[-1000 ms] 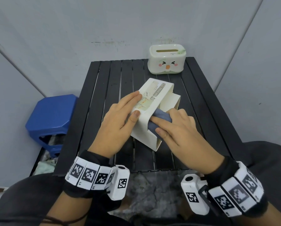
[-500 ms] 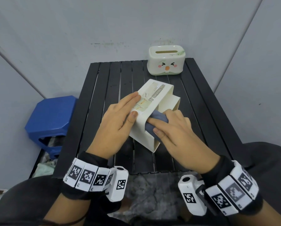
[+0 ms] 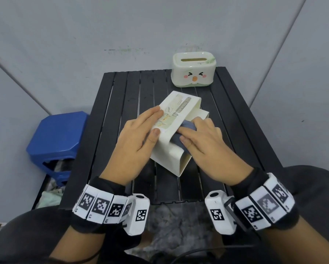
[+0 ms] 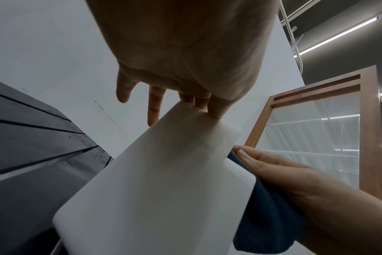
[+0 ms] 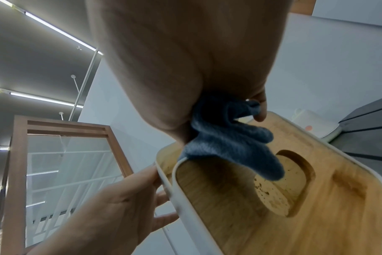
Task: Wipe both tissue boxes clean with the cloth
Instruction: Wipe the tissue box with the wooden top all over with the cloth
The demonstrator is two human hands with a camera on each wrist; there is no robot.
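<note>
A cream tissue box (image 3: 165,149) lies tipped over at the middle of the black slatted table (image 3: 121,111). My left hand (image 3: 139,138) grips it, fingers along the labelled side and thumb on the near edge. My right hand (image 3: 203,143) holds a bunched blue-grey cloth (image 3: 177,139) and presses it against the box's wooden face (image 5: 316,215). The right wrist view shows the cloth (image 5: 229,143) hanging over the oval opening. A second tissue box (image 3: 193,73), cream with a duck face, stands upright at the table's far edge, untouched.
A blue plastic stool (image 3: 57,134) stands on the floor left of the table. Grey walls close in behind and on both sides. My knees sit just below the table's near edge.
My right hand has slid the cloth a little away from me along the box's wooden face. The left hand keeps the same hold on the box.
</note>
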